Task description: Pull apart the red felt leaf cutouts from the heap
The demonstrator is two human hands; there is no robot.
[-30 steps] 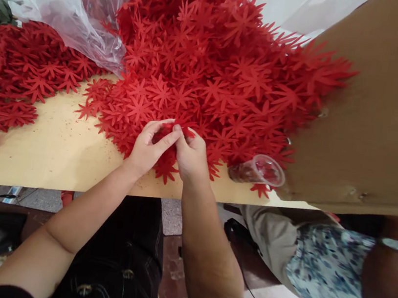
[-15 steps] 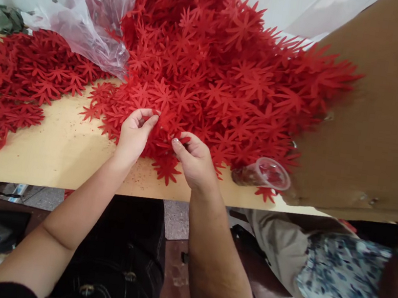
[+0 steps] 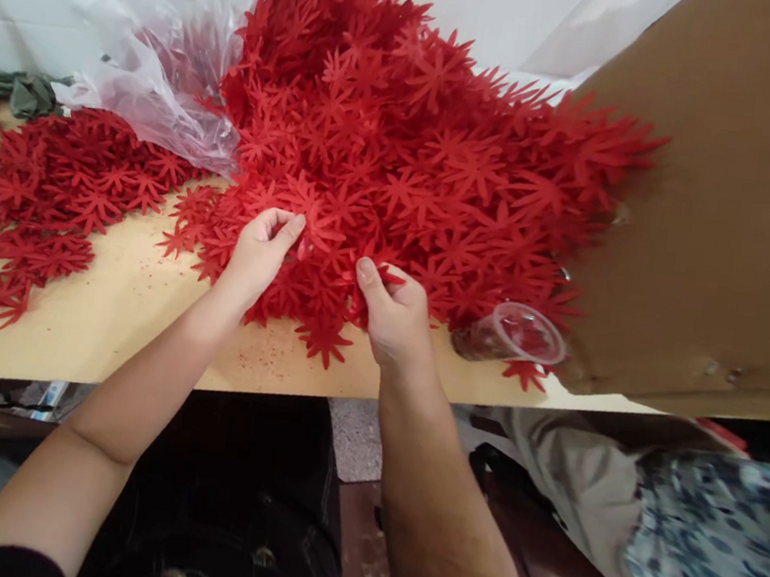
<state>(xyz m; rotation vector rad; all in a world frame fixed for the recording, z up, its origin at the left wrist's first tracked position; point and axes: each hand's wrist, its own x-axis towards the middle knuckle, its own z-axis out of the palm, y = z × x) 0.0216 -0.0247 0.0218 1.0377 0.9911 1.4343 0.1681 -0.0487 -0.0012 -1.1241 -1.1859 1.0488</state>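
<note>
A large heap of red star-shaped pieces [image 3: 401,176] covers the middle of the table. At the heap's front edge my left hand [image 3: 265,248] pinches a red piece between thumb and fingers. My right hand [image 3: 393,309], a little to the right, is closed on another red piece, which shows between thumb and forefinger. Beside the heap's right front lies a clear plastic cup [image 3: 511,333], tipped on its side, with small bits in it. Darker red pieces [image 3: 77,178] form a smaller pile on the left.
A brown cardboard box [image 3: 732,213] stands at the right. Clear plastic bags [image 3: 168,96] and a dark green cloth [image 3: 11,91] lie at the back left. Below the table's front edge [image 3: 150,375], a person in a patterned garment [image 3: 720,555] is at the right.
My hands have moved farther apart, the right one going right with a red piece. The camera view has shifted slightly.
</note>
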